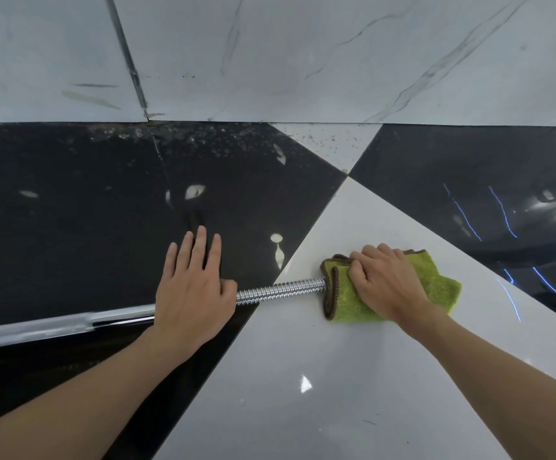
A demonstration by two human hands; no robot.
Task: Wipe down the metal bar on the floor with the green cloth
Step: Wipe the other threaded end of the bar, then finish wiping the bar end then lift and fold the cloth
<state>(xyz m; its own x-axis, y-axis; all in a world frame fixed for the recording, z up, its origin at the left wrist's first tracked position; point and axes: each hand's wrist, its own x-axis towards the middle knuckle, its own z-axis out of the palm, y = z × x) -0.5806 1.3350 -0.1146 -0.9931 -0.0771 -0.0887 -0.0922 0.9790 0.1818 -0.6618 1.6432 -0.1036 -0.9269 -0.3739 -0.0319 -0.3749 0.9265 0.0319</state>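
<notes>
A shiny metal bar lies on the floor, smooth at the left and threaded near its right end. My left hand presses flat on the bar's middle, fingers straight and pointing away from me. The green cloth, edged in brown, is wrapped over the bar's right end. My right hand grips the cloth with curled fingers around that end. The bar's tip is hidden inside the cloth.
The floor is glossy black tile and white tile meeting in diagonal seams. A marbled white wall stands just beyond, with grime and specks along its base.
</notes>
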